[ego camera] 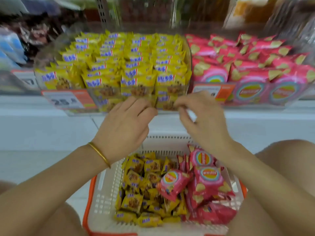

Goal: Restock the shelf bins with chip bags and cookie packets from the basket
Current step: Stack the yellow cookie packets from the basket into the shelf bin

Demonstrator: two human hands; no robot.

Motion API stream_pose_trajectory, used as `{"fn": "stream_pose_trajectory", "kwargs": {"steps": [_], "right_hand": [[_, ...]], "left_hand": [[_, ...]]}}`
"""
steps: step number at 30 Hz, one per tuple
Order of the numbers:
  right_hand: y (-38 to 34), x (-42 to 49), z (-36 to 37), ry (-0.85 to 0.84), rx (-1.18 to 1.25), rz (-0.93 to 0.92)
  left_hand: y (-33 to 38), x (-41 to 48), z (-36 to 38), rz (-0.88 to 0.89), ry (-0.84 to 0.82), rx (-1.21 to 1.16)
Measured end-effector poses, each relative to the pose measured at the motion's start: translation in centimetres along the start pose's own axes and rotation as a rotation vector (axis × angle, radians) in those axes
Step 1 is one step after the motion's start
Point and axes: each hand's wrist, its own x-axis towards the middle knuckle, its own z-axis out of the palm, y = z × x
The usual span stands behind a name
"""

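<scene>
White plastic basket [109, 184], orange-rimmed, sits between my knees, holding a heap of yellow cookie packets [136, 188], too many to count, and about six pink chip bags [208, 183]. Beyond it, my two hands meet at the cookie bin [38, 63] front: left hand [122, 120] curled, right hand [202, 114] fingertips pinched; whether either grips a packet is unclear. Right of it, a second bin [228, 99] holds chip bags.
</scene>
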Motion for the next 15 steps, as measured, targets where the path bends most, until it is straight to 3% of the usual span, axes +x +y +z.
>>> {"fn": "stream_pose_trajectory", "kwargs": {"steps": [3,6,11,15], "right_hand": [[0.8,-5.1,5.8,-0.636,0.047,0.184],[1.2,-9.4,10.6,-1.055,0.056,0.229],[-0.8,-13.5,16.2,-1.293,0.214,0.233],[-3.5,-17.3,18.4,-1.458,0.161,0.059]], "left_hand": [[-0.1,-2.3,2.4,-0.034,-0.268,-0.060],[-0.1,-3.4,3.7,-0.076,-0.406,-0.113],[-0.5,-5.4,4.9,-0.158,-0.471,-0.124],[-0.2,-6.1,5.2,-0.193,-0.553,-0.111]]}}
